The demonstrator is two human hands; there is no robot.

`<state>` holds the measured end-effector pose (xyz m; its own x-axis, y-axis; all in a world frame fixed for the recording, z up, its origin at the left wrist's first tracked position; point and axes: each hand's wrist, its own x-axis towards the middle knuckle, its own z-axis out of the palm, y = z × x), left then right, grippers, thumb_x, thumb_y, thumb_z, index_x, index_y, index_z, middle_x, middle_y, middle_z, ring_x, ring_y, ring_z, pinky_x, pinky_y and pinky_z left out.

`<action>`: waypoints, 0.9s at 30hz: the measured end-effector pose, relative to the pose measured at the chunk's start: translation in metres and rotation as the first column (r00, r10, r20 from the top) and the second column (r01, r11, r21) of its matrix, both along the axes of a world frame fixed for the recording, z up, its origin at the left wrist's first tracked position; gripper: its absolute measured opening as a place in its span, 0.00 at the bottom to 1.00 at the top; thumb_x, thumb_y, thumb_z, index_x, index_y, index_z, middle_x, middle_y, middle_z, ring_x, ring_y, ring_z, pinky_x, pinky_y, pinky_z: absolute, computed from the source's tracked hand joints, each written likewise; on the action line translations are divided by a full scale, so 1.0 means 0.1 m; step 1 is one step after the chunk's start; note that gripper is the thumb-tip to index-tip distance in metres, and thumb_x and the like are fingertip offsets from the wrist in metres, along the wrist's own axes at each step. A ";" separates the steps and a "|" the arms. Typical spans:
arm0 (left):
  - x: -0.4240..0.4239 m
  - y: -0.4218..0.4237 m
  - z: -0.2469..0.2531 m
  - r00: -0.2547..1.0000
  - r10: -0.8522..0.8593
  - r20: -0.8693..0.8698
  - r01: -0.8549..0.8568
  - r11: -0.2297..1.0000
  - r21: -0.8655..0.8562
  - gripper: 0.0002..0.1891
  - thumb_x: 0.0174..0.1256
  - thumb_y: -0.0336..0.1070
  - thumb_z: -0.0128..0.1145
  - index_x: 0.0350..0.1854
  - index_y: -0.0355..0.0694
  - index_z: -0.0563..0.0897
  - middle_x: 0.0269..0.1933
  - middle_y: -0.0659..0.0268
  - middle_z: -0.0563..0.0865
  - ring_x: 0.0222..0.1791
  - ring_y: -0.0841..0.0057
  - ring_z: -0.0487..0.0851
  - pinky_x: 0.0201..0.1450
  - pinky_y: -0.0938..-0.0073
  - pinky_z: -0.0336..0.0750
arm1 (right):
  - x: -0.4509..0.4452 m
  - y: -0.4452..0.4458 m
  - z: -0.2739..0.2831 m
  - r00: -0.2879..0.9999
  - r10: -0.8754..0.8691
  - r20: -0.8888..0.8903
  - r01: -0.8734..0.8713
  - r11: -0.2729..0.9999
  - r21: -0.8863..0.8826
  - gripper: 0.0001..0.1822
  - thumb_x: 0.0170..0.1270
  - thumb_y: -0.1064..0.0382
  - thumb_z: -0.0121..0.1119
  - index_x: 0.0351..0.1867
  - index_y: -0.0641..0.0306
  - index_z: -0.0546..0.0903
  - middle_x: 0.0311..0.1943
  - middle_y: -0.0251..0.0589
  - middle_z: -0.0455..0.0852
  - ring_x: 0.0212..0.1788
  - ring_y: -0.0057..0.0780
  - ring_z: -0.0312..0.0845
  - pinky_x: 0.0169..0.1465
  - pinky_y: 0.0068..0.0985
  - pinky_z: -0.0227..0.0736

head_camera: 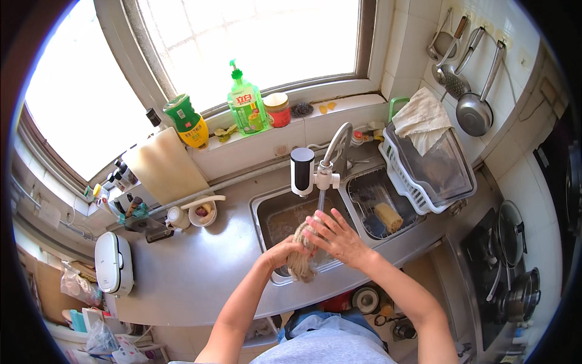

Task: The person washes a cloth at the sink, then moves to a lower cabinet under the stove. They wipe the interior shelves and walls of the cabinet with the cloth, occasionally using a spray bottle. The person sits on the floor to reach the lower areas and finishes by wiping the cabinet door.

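A wet, beige cloth-like bundle (pixel 300 268), twisted and frayed, is over the front of the left sink basin (pixel 273 214). My left hand (pixel 284 252) grips it from the left, fingers wrapped around its middle. Against its upper right side lies my right hand (pixel 338 239), flat with the fingers spread. Directly above, the curved faucet (pixel 344 132) carries a white and black water-heater unit (pixel 302 170). A stream of water (pixel 322 200) runs from the spout toward my right fingertips. The basin floor is partly hidden by my hands.
A yellowish sponge (pixel 388 217) lies on the wire rack in the right basin. Beyond stands a white lidded basket (pixel 409 182). A green dish-soap bottle (pixel 248 107) is on the sill. Left are a cutting board (pixel 166 166), a bowl (pixel 202 214) and a white appliance (pixel 111 264).
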<state>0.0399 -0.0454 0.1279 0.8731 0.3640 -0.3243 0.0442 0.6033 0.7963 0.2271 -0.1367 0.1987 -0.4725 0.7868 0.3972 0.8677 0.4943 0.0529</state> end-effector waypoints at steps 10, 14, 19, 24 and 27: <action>0.04 -0.10 0.27 0.986 -0.056 -0.155 0.127 0.859 0.495 0.28 0.44 0.36 0.68 0.49 0.35 0.72 0.37 0.61 0.81 0.38 0.71 0.80 0.46 0.72 0.73 | 0.06 0.23 -0.06 0.987 0.034 0.154 -0.053 0.991 0.122 0.08 0.51 0.63 0.55 0.35 0.58 0.78 0.26 0.31 0.78 0.29 0.26 0.77 0.29 0.21 0.72; 0.12 -0.06 0.23 0.917 0.200 -0.345 0.259 0.358 0.897 0.25 0.42 0.34 0.66 0.45 0.37 0.71 0.39 0.53 0.81 0.41 0.60 0.81 0.42 0.67 0.75 | 0.06 0.23 -0.38 0.991 -0.132 -0.018 0.127 0.978 -0.165 0.07 0.49 0.64 0.58 0.32 0.59 0.77 0.23 0.36 0.81 0.28 0.32 0.81 0.28 0.31 0.74; 0.08 0.15 0.13 0.969 0.155 -0.190 0.215 -0.164 0.963 0.20 0.38 0.30 0.63 0.38 0.40 0.73 0.33 0.60 0.79 0.36 0.60 0.80 0.36 0.63 0.75 | -0.23 0.15 -0.51 0.767 -0.479 -0.427 0.134 0.770 -0.623 0.12 0.48 0.58 0.65 0.26 0.64 0.78 0.19 0.41 0.82 0.27 0.31 0.81 0.31 0.32 0.73; 0.10 0.19 -0.04 0.978 0.199 -0.062 0.113 -0.251 0.961 0.17 0.38 0.31 0.63 0.35 0.40 0.74 0.35 0.62 0.79 0.36 0.63 0.80 0.37 0.66 0.74 | -0.19 0.26 -0.64 0.339 -0.781 -0.524 -0.411 0.378 -0.830 0.11 0.52 0.58 0.66 0.26 0.63 0.80 0.20 0.29 0.78 0.21 0.14 0.68 0.25 0.15 0.64; 0.15 0.14 -0.12 0.940 0.329 0.088 -0.009 -0.235 0.972 0.20 0.40 0.30 0.63 0.41 0.40 0.76 0.39 0.61 0.80 0.37 0.64 0.80 0.40 0.67 0.74 | -0.14 0.29 -0.69 0.099 -0.900 -0.425 -0.659 0.261 -0.705 0.12 0.56 0.57 0.64 0.33 0.63 0.79 0.24 0.31 0.79 0.21 0.14 0.69 0.27 0.12 0.65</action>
